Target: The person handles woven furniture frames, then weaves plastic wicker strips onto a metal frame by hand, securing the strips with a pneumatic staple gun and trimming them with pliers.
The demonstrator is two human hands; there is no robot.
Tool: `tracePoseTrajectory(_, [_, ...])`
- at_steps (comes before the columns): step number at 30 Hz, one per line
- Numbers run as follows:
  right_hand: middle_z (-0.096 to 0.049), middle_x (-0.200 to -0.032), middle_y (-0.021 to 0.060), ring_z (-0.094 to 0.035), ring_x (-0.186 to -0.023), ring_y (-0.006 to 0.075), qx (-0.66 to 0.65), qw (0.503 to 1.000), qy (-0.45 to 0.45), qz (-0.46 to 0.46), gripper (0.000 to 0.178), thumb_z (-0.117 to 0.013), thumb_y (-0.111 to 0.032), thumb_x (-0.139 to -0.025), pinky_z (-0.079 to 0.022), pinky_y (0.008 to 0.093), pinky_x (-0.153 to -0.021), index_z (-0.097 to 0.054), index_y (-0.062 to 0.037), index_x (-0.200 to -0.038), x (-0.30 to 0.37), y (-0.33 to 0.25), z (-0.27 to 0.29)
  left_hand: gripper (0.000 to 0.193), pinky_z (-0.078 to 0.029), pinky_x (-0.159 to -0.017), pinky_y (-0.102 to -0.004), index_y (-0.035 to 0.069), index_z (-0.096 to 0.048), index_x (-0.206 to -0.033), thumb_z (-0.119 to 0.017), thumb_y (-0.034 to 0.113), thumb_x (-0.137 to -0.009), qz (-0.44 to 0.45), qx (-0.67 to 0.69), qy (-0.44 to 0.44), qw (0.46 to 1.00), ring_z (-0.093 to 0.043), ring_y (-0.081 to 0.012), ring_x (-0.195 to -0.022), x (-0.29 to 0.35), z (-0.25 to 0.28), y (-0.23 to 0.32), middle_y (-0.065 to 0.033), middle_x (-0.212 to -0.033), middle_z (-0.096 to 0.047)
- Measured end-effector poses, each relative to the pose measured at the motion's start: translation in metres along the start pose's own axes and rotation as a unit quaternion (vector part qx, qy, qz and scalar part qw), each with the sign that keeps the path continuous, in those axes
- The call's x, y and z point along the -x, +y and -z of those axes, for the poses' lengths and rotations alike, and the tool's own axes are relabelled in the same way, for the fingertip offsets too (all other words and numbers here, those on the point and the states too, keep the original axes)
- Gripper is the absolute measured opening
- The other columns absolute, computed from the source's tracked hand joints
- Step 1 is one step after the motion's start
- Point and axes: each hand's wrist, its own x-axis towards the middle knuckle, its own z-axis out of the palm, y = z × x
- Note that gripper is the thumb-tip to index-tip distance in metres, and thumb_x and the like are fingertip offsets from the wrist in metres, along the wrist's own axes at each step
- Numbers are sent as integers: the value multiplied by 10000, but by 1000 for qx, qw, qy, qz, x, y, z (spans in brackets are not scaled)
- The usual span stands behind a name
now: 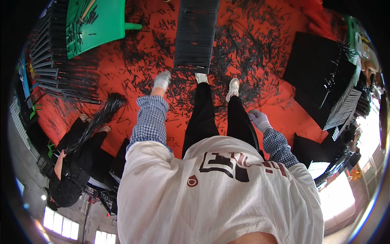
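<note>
In front of my feet lies a long black slatted panel [194, 40], its near end beside my left shoe [201, 77]. My left hand [163, 80], in a pale knit glove, hangs just left of that near end, apart from it. Its fingers are smeared by motion, and I make out nothing held in it. My right hand [259, 118], gloved as well, is by my right leg, with fingers loosely apart and nothing in them. Many short black strips [233, 44] lie scattered over the red floor [178, 132] around the panel.
A green plastic tray-like piece [107, 24] with a handle holds black strips at the far left. Black slatted pieces [67, 77] stand below it. Black panels [313, 73] are stacked at right. At left, another person [67, 179] holds a bundle of black strips [101, 116].
</note>
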Motion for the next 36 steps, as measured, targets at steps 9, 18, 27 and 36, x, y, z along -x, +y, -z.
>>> tracePoseTrajectory(9, [-687,-867,161,-668,-795,263,-36,997,56,46,276,-611,-245,-909,-516,339,-754,-652,-58,-1108,4,12,0,429,-414,-1045,-398,185,-525,-1353,-373,370,-997,-58,80,-67,993,-490,-317,-1261,52,-96,4,-91,-1418,-490])
tracePoseTrajectory(18, [-695,-907,137,-664,-789,209,82,986,98,104,326,-613,-258,-919,-523,316,-725,-628,-29,-1150,12,5,18,369,-469,-917,-401,118,-663,-1148,-523,361,-909,-178,240,94,950,-595,-358,-1088,64,-70,4,-145,-1166,-651])
tracePoseTrajectory(27, [-710,-923,126,-682,-809,182,101,976,140,129,323,-593,-253,-926,-529,300,-751,-629,-24,-1151,13,-4,58,349,-472,-843,-328,144,-603,-1279,-478,281,-984,-20,504,41,862,-631,-207,-1001,64,-88,-48,-67,-1151,-666])
tracePoseTrajectory(36, [-702,-962,155,-684,-843,251,127,973,138,135,336,-601,-305,-912,-532,351,-763,-646,-42,-1116,24,16,77,347,-494,-720,-299,71,-579,-1309,-508,169,-985,-57,371,39,926,-624,-171,-849,90,-135,-40,-69,-1139,-675])
